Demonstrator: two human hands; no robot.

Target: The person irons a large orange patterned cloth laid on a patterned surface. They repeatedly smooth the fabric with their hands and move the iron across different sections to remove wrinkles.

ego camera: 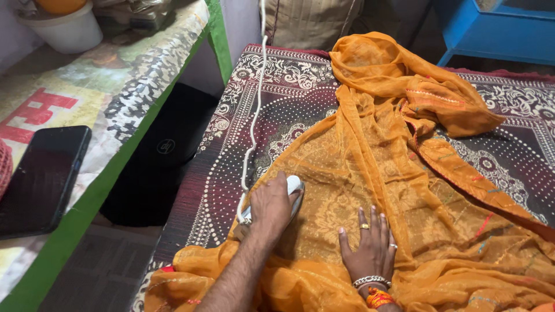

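My left hand point(270, 207) grips the handle of a white clothes iron point(293, 186), which rests on an orange patterned cloth point(370, 173). The iron's white cord point(254, 115) runs from it up towards the far edge. My right hand point(370, 248) lies flat on the cloth just right of the iron, palm down with fingers spread; it wears rings and a bracelet. The cloth is spread over a dark red and white patterned blanket point(277, 81) and is bunched up at the far end.
On the left stands a green-edged shelf point(115, 86) holding a black phone point(40, 179) and a white bowl point(63, 29). A black bag point(167, 144) sits below the shelf. A blue piece of furniture point(497, 29) stands at the far right.
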